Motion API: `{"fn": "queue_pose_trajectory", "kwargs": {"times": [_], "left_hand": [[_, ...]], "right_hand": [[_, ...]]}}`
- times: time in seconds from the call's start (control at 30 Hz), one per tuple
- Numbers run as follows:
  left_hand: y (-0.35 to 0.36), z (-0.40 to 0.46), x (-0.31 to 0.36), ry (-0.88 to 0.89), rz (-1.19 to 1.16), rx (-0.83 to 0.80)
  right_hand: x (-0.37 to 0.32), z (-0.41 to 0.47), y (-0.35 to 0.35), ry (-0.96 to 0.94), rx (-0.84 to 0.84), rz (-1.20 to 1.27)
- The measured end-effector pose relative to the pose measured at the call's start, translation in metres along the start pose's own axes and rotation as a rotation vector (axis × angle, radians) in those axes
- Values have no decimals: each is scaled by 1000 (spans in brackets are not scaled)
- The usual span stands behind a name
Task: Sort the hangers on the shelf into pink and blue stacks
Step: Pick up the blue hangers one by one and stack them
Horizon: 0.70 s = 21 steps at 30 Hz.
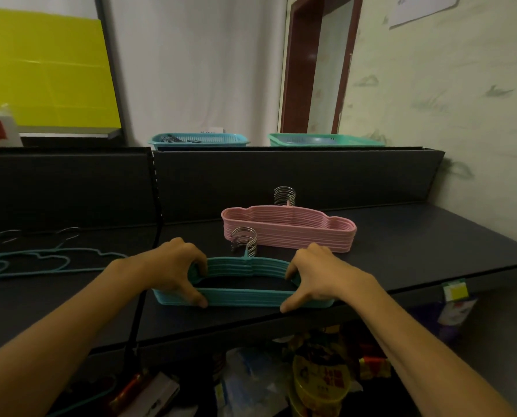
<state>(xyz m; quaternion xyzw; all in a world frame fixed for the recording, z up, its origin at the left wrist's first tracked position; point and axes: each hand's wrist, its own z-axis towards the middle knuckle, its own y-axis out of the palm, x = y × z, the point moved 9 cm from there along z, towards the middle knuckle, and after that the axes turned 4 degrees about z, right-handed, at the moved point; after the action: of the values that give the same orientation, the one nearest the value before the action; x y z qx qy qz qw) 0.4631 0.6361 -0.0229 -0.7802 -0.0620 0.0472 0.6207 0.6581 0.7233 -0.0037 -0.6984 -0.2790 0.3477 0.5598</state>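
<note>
Shelf (pixel 417 236): dark, flat, with a dark upright back panel behind it.
Blue stack (pixel 245 291): blue hangers piled flat near the front edge of the shelf, metal hooks (pixel 245 240) bunched and pointing toward the back.
Left hand (pixel 176 266): at the left end of the blue stack; fingers curled over the top rim, thumb pressed on the front face, gripping it.
Right hand (pixel 320 272): at the right end of the blue stack; fingers curled over the rim, thumb on the front face, gripping it.
Pink stack (pixel 290 233): pink hangers piled flat just behind the blue stack, a little to the right, hooks toward the back panel; apart from both hands.
Loose hangers (pixel 40 260): blue, lying flat and unstacked on the shelf section to the left, well apart from the stacks.
Baskets: one blue (pixel 198 141) and one green (pixel 323 140), seen above the back panel.
Yellow board (pixel 46 70): upper left, upright.
Label (pixel 455 291): yellow-green tag on the shelf's front edge at right.
Below shelf: assorted packaged goods, too dim to identify.
</note>
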Motion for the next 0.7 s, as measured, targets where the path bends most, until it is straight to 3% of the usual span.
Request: {"fn": "queue_pose_trajectory", "kwargs": {"times": [0.7], "left_hand": [[6,-5,-1,25,-81,2]], "right_hand": [[4,-1,10,-34,-6,1]]}}
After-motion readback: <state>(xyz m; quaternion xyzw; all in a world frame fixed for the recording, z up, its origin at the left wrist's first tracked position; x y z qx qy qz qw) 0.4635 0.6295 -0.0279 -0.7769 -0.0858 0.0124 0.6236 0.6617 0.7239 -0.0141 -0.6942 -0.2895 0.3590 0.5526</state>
